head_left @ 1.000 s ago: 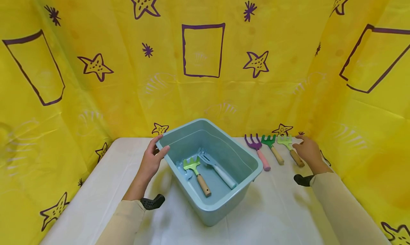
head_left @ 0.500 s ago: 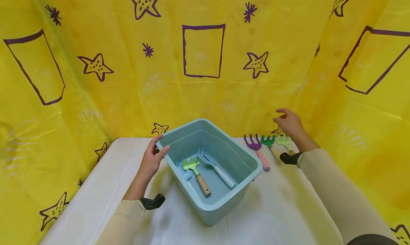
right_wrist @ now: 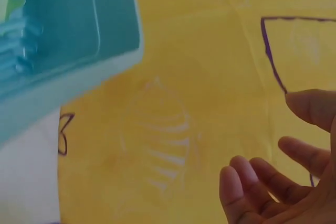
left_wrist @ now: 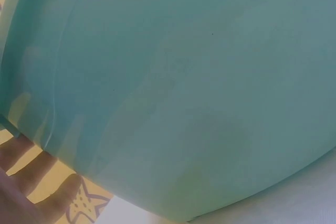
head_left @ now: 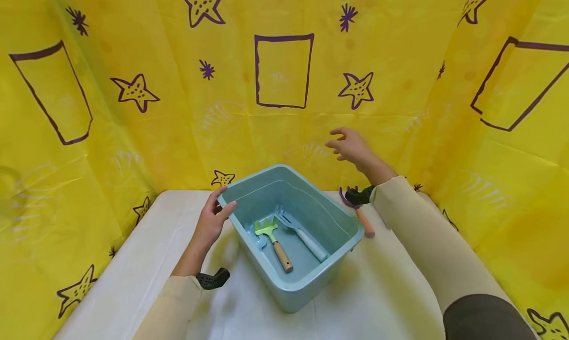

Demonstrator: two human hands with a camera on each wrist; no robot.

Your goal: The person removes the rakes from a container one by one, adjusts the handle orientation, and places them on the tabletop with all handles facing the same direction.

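A light blue plastic tub [head_left: 306,206] stands cornerwise on the white tabletop. My left hand [head_left: 212,219] grips its left rim, thumb over the inside and fingers outside. In the tub lie a light green hand rake [head_left: 266,229] with a wooden handle and a pale blue garden fork [head_left: 312,244]. Another light blue piece [head_left: 253,236] is partly under the rake. My right hand [head_left: 348,145] is raised beyond the tub's far right side, fingers apart and nothing in them. The right wrist view shows the right hand [right_wrist: 273,187] away from the tub [right_wrist: 113,19].
Right of the tub lies a purple garden fork [head_left: 365,223] with a pink handle, partly behind my right wrist. My right sleeve [head_left: 413,226] hides the two green rakes beside it. A yellow patterned sheet [head_left: 284,137] encloses the back and sides of the table [head_left: 178,211].
My right hand has lifted from beside the light green rake on the table and moved left and up toward the tub, without a tool. My left hand keeps its grip.
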